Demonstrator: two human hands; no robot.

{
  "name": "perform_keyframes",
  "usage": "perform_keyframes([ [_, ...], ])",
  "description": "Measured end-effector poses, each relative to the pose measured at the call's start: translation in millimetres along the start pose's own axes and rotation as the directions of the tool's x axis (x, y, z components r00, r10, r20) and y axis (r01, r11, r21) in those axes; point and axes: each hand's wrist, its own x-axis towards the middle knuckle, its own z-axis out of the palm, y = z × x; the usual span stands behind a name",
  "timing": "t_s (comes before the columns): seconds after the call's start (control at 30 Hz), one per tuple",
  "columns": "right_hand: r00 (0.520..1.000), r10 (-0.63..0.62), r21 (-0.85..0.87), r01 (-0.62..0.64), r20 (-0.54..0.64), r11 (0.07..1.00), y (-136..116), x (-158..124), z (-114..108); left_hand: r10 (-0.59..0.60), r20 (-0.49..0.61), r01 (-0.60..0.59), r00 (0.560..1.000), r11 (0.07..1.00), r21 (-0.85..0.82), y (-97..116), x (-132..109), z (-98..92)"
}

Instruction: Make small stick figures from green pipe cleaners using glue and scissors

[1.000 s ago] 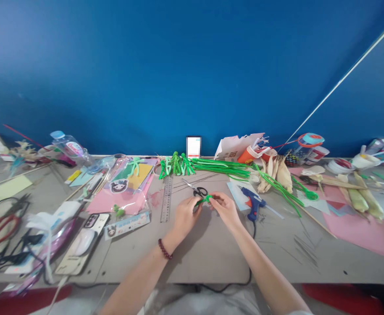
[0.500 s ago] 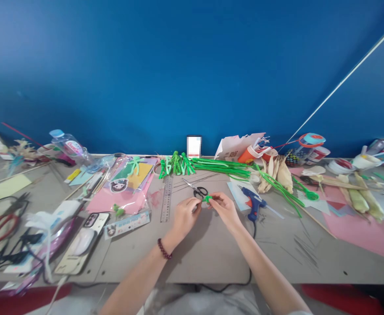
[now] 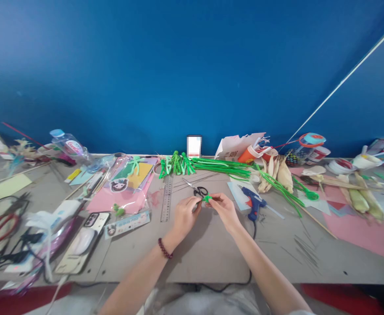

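- Green fuzzy piece (image 3: 207, 199) is pinched by the right hand (image 3: 225, 211).
- Left hand (image 3: 185, 213) is curled alongside; its hold cannot be told.
- Scissors (image 3: 195, 189) are seen just farther.

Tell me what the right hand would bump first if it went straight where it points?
Probably the black-handled scissors, just past the green piece the right hand holds, though it might pass above them.

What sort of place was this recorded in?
Probably a craft workspace, set up on a table: a blue hot glue gun, black-handled scissors and a bundle of green pipe cleaners lie there.
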Motion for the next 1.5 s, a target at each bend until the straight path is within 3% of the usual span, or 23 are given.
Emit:
perform_keyframes([
  [0.1, 1.000, 0.020, 0.046, -0.020, 0.001, 0.999, 0.2, -0.1, 0.4, 0.121, -0.001, -0.120, 0.993, 0.986, 0.111, -1.6, -0.4, 0.0],
  [0.23, 1.000, 0.029, 0.081, -0.029, 0.007, 0.996, 0.7, -0.9, 1.5, 0.173, 0.001, -0.172, 0.985, 0.978, 0.117, -0.1, -0.3, -1.7],
  [0.73, 1.000, -0.008, 0.144, 0.011, -0.020, 0.990, 5.3, -0.8, 1.8, 0.063, 0.039, -0.066, 0.997, 0.994, 0.087, 1.3, 3.0, -2.8],
  [1.27, 1.000, 0.013, 0.234, -0.016, 0.014, 0.972, 0.9, -4.0, 5.9, 0.180, -0.016, -0.179, 0.984, 0.983, 0.033, -0.3, 2.0, -2.8],
  [1.5, 0.998, 0.008, 0.253, -0.023, 0.058, 0.967, 3.4, -4.1, 5.3, 0.144, 0.026, -0.143, 0.989, 0.989, -0.033, 3.9, 3.3, -5.0],
])
